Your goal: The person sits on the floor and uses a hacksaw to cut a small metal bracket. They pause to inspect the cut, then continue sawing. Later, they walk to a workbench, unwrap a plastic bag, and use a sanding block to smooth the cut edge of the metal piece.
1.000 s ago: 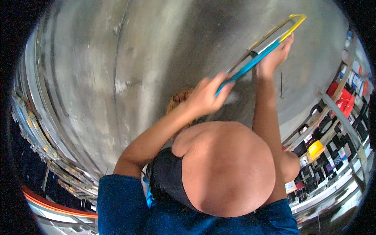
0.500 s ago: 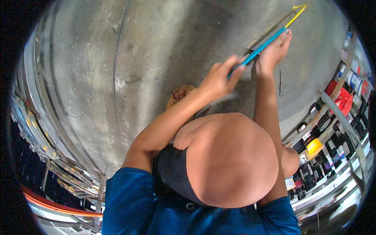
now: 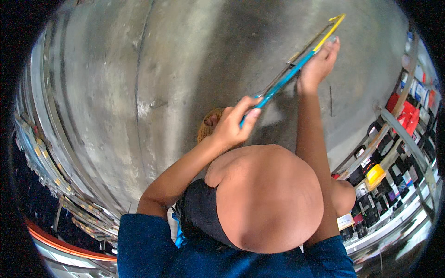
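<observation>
Head cam: my L grip (image 3: 231,129) is closed round the blue handle end of the saw (image 3: 288,78). Saw's up off the floor (image 3: 102,92), slanting fwd & R, yellow end farthest. My R grip (image 3: 317,70) is by the saw's mid-section, fingers part-curled; can't tell what it's got. Sandal (image 3: 204,133) just L of my L grip; rack (image 3: 409,142) along floor's R edge.

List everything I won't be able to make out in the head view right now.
Head view:
Teeth of the hacksaw: too small and blurred.
Its near end: partly covered by the left hand.
Whether the right hand grips anything: hidden by the hand itself and the frame.
Sandal: heel hidden by the arm.
Small items, far right: tiny, distorted.
</observation>
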Action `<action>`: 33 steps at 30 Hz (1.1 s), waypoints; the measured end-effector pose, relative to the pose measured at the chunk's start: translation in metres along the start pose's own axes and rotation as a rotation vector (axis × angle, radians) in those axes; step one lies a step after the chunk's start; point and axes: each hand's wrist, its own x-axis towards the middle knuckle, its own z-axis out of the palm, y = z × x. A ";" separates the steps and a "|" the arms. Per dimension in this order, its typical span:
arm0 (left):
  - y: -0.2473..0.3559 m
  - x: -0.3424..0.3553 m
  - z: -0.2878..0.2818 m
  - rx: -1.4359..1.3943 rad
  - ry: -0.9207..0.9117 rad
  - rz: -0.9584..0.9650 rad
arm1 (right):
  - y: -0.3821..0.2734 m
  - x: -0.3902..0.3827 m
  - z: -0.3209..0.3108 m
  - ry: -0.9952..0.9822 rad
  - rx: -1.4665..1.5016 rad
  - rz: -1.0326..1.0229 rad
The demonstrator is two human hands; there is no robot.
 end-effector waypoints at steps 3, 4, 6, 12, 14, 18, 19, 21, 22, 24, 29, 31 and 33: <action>0.001 0.039 0.017 0.086 -0.028 -0.041 | -0.006 -0.004 -0.005 -0.037 0.059 0.043; 0.003 0.057 0.023 0.076 -0.018 -0.068 | -0.009 -0.002 -0.002 -0.054 0.061 0.053; 0.009 0.050 0.018 0.075 -0.034 -0.032 | -0.007 0.004 -0.004 -0.046 0.020 0.048; 0.004 0.009 0.004 0.043 -0.026 -0.039 | -0.004 -0.002 -0.006 0.013 -0.031 0.057; 0.013 0.045 0.017 0.061 -0.043 -0.081 | -0.012 -0.004 -0.007 -0.011 0.007 0.088; 0.004 0.004 0.001 0.030 0.000 -0.041 | -0.018 0.004 -0.005 -0.059 0.007 0.075; 0.003 -0.011 -0.008 -0.013 0.025 -0.003 | -0.018 0.003 -0.001 -0.036 0.027 0.072; 0.003 -0.006 -0.007 0.002 0.038 0.013 | -0.013 -0.005 0.003 -0.013 0.063 0.075; 0.004 -0.001 -0.006 0.010 0.043 0.020 | -0.011 0.000 0.005 -0.010 0.030 0.048; 0.002 0.053 0.011 0.186 -0.040 -0.080 | -0.016 -0.004 0.003 -0.028 -0.053 0.008; 0.009 0.021 0.004 -0.031 -0.006 -0.082 | -0.021 -0.008 -0.002 -0.015 -0.120 0.055; 0.002 0.000 -0.003 -0.015 0.009 -0.081 | -0.015 -0.001 0.002 0.013 -0.090 0.020; 0.000 0.017 0.009 0.027 0.032 -0.013 | -0.005 -0.006 0.000 0.021 -0.052 -0.038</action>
